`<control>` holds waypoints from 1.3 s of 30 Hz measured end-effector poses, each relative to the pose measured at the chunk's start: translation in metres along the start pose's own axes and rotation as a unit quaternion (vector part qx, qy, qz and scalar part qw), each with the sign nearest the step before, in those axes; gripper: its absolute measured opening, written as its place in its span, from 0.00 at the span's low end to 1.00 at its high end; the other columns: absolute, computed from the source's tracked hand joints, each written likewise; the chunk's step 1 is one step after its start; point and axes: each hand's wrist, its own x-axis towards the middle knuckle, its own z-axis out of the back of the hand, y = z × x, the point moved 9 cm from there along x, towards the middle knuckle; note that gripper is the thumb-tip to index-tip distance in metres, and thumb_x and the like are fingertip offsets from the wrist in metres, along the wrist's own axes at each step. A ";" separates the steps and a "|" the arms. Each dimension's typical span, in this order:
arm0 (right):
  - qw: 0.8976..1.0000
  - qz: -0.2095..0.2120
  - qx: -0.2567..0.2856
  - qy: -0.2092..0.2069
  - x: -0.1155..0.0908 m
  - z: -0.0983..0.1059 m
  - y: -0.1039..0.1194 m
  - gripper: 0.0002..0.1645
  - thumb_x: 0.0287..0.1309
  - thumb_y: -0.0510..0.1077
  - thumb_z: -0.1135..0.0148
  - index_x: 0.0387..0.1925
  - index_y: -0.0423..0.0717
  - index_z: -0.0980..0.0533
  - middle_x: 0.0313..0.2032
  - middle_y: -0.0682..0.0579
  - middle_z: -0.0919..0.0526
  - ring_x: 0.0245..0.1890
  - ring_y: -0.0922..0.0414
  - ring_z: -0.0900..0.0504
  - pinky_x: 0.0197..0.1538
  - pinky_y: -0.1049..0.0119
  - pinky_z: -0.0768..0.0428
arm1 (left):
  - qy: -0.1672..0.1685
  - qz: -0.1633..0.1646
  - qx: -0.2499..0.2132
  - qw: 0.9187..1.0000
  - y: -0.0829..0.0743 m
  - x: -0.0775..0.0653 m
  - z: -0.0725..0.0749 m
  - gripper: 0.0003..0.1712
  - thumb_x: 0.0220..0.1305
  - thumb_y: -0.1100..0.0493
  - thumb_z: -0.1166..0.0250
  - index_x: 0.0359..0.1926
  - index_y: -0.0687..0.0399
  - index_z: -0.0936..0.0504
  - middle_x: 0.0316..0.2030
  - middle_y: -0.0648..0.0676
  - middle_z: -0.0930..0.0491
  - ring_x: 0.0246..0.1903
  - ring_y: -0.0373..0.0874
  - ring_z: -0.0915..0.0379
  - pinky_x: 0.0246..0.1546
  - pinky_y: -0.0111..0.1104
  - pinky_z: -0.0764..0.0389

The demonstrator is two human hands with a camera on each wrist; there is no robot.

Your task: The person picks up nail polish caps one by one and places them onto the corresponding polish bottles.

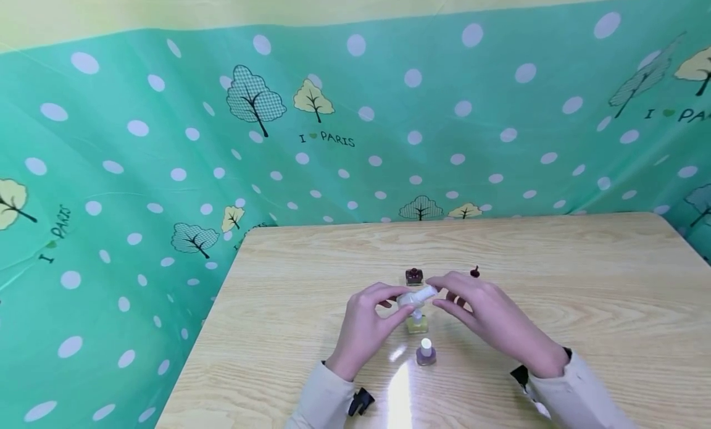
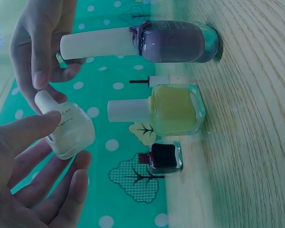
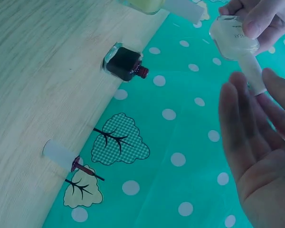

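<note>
My left hand grips a bottle of white nail polish between thumb and fingers, above the table and tilted with its white cap toward the other hand. The right hand is at that cap, its thumb and fingers spread around the cap's end, fingertips right beside it. Below the hands a yellow nail polish and a purple nail polish stand upright, both capped. Behind them is a dark red nail polish with its neck uncovered.
A white cap with a dark red brush stands brush-up on the wooden table, right of the dark red bottle. A black clip-like piece is by the left sleeve. Behind the table hangs a green dotted cloth.
</note>
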 end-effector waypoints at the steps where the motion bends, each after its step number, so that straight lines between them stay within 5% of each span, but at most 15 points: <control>1: 1.000 0.010 -0.002 -0.001 0.000 0.001 0.001 0.18 0.62 0.41 0.33 0.53 0.51 0.20 0.43 0.63 0.16 0.33 0.72 0.23 0.34 0.74 0.19 | 0.001 0.001 -0.003 1.000 0.000 0.000 0.000 0.16 0.57 0.54 0.26 0.47 0.50 0.12 0.40 0.48 0.13 0.38 0.37 0.18 0.40 0.28 0.16; 15: 0.995 0.059 -0.077 -0.035 0.000 0.001 0.006 0.08 0.63 0.41 0.35 0.44 0.49 0.19 0.34 0.65 0.22 0.28 0.72 0.29 0.30 0.77 0.23 | 0.014 0.005 -0.011 1.000 -0.005 -0.002 -0.004 0.16 0.59 0.51 0.27 0.47 0.50 0.12 0.37 0.47 0.13 0.35 0.33 0.20 0.35 0.32 0.14; 27: 0.999 -0.028 -0.031 0.008 0.002 -0.006 -0.007 0.06 0.73 0.48 0.46 0.37 0.59 0.25 0.31 0.69 0.30 0.25 0.70 0.33 0.28 0.75 0.29 | 0.018 -0.006 -0.020 1.000 -0.011 0.000 -0.004 0.17 0.60 0.50 0.29 0.48 0.52 0.13 0.40 0.48 0.13 0.37 0.35 0.20 0.36 0.30 0.14; 39: 0.999 -0.044 -0.014 0.011 0.007 -0.002 -0.008 0.09 0.73 0.48 0.46 0.32 0.60 0.28 0.27 0.67 0.31 0.22 0.70 0.35 0.27 0.74 0.31 | 0.021 -0.009 -0.019 1.000 -0.016 0.003 -0.002 0.19 0.62 0.50 0.32 0.50 0.55 0.14 0.41 0.49 0.14 0.39 0.38 0.18 0.35 0.24 0.17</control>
